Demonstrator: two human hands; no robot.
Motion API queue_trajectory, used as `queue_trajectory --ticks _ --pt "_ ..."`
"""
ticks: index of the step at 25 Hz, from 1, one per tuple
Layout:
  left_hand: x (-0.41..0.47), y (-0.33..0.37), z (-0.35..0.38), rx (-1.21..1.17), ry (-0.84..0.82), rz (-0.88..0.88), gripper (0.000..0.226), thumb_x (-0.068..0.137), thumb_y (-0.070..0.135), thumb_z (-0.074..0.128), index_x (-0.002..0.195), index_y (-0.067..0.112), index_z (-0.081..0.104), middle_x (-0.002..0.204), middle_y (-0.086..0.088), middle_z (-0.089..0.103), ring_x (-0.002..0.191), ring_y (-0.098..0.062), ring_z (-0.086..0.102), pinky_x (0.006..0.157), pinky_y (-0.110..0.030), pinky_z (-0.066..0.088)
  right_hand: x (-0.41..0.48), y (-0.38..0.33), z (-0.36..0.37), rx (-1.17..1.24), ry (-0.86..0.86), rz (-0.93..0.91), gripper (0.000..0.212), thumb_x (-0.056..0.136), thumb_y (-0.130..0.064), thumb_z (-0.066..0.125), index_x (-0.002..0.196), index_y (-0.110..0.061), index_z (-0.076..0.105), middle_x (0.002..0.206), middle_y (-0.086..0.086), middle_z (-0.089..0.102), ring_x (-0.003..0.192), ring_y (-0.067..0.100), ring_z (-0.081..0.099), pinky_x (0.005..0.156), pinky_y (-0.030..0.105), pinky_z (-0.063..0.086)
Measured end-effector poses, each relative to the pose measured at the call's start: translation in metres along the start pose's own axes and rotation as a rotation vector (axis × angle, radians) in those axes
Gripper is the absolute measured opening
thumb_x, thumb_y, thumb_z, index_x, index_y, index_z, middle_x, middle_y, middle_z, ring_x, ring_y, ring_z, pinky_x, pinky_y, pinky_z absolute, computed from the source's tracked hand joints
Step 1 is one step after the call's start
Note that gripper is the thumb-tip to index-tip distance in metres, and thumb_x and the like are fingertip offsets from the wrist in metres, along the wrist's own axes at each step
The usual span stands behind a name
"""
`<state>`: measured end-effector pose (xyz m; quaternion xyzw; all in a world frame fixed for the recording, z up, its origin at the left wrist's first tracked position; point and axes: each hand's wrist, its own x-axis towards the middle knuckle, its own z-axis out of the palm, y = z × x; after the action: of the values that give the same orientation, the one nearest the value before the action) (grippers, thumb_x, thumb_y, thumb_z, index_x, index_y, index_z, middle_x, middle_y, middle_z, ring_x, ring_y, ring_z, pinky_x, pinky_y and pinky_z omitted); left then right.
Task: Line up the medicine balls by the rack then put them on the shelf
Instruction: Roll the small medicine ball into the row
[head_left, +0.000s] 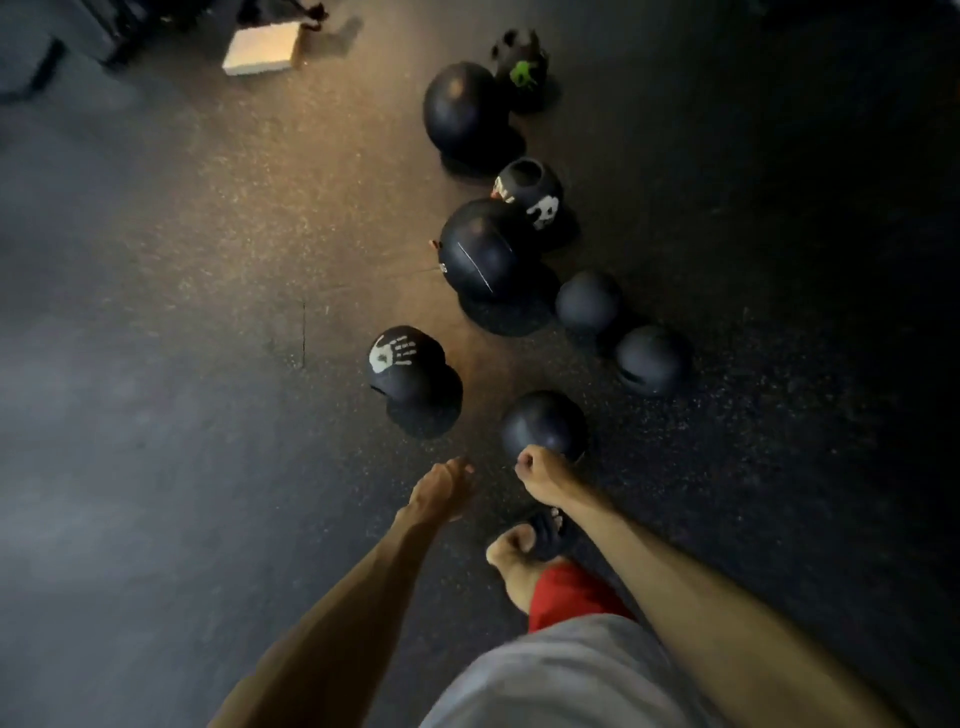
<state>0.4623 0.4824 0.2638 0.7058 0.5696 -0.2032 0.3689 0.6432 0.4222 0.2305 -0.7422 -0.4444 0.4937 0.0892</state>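
Observation:
Several black medicine balls lie in a rough line on the dark rubber floor. Nearest is a plain small ball (543, 423). Left of it sits a ball with a white handprint (408, 364). Farther on lie two small plain balls (589, 301) (649, 358), a large stitched ball (480, 252), a ball with a white print (535, 195), a large plain ball (460, 109) and a green-marked ball (522, 65). My right hand (540, 473) is curled into a fist at the near edge of the nearest ball, holding nothing. My left hand (441, 488) hangs relaxed beside it, apart from the balls.
A pale flat box (262, 52) lies on the floor at the far left, beside dark equipment legs (47, 62). My bent leg in red shorts and a dark shoe (545, 530) is below my hands. Open floor spreads to the left.

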Motion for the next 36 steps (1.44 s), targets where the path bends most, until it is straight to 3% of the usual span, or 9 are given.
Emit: queue_trajectory --ticks 5,12,16,20,24,28,30,33,36 --pt "0.079 0.018 -0.056 0.272 -0.113 0.165 0.023 0.104 0.031 0.047 0.119 0.017 0.059 0.108 -0.008 0.068 0.086 -0.018 0.068 0.076 -0.031 0.058 0.049 -0.011 -0.011 0.149 0.110 0.162 0.018 0.099 -0.022 0.050 0.081 -0.020 0.049 0.101 0.014 0.064 0.102 0.035 0.063 0.085 0.044 0.049" --pt "0.159 0.062 -0.078 0.624 -0.271 0.479 0.035 0.106 0.029 0.042 0.130 0.009 0.061 0.127 -0.016 0.064 0.117 -0.033 0.061 0.098 -0.039 0.047 0.060 -0.009 0.003 0.319 0.247 0.447 0.027 0.100 -0.030 0.045 0.114 -0.014 0.062 0.115 0.013 0.065 0.107 0.033 0.062 0.091 0.040 0.051" --pt "0.229 0.058 -0.079 0.720 -0.446 0.576 0.032 0.103 0.037 0.048 0.124 0.017 0.061 0.122 -0.012 0.067 0.115 -0.032 0.062 0.096 -0.039 0.050 0.085 -0.017 0.036 0.383 0.355 0.667 0.029 0.102 -0.030 0.044 0.118 -0.013 0.061 0.120 0.014 0.063 0.111 0.033 0.058 0.094 0.039 0.046" --pt "0.295 0.050 -0.070 0.857 -0.557 0.645 0.027 0.102 0.034 0.048 0.119 0.019 0.061 0.122 -0.007 0.066 0.112 -0.028 0.061 0.093 -0.036 0.049 0.127 -0.022 0.072 0.487 0.322 0.851 0.024 0.093 -0.026 0.055 0.116 -0.018 0.059 0.114 0.012 0.067 0.109 0.034 0.063 0.095 0.040 0.048" --pt "0.370 0.035 -0.035 0.947 -0.579 0.698 0.025 0.100 0.033 0.051 0.120 0.020 0.061 0.123 -0.004 0.066 0.114 -0.028 0.060 0.096 -0.040 0.049 0.186 -0.011 0.106 0.561 0.373 0.868 0.032 0.101 -0.025 0.040 0.125 -0.015 0.058 0.124 0.014 0.065 0.117 0.036 0.061 0.097 0.047 0.044" --pt "0.452 0.020 0.031 1.064 -0.560 0.738 0.030 0.101 0.031 0.051 0.129 0.022 0.055 0.132 -0.008 0.061 0.124 -0.028 0.054 0.103 -0.042 0.045 0.260 0.044 0.158 0.615 0.445 0.836 0.039 0.102 -0.026 0.039 0.138 -0.015 0.051 0.136 0.016 0.059 0.126 0.037 0.054 0.106 0.049 0.040" --pt "0.498 0.015 0.072 1.057 -0.531 0.757 0.046 0.100 0.031 0.053 0.145 0.026 0.042 0.147 -0.009 0.049 0.134 -0.029 0.046 0.109 -0.045 0.040 0.304 0.079 0.188 0.585 0.457 0.839 0.051 0.103 -0.031 0.041 0.151 -0.016 0.035 0.151 0.019 0.043 0.138 0.039 0.041 0.113 0.054 0.033" --pt "0.554 0.009 0.122 1.196 -0.384 0.933 0.102 0.089 0.049 0.067 0.159 0.029 -0.005 0.165 -0.015 0.013 0.150 -0.036 0.022 0.118 -0.054 0.023 0.363 0.119 0.223 0.460 0.475 0.860 0.080 0.101 -0.050 0.044 0.161 -0.024 -0.004 0.166 0.023 0.001 0.153 0.042 0.008 0.119 0.065 0.018" --pt "0.599 0.013 0.153 1.153 -0.283 1.273 0.123 0.075 0.079 0.057 0.158 0.026 -0.015 0.166 -0.021 0.007 0.153 -0.036 0.010 0.122 -0.059 0.009 0.404 0.146 0.257 0.287 0.723 0.870 0.090 0.096 -0.066 0.035 0.161 -0.022 -0.009 0.165 0.025 -0.010 0.154 0.042 -0.005 0.121 0.064 0.013"
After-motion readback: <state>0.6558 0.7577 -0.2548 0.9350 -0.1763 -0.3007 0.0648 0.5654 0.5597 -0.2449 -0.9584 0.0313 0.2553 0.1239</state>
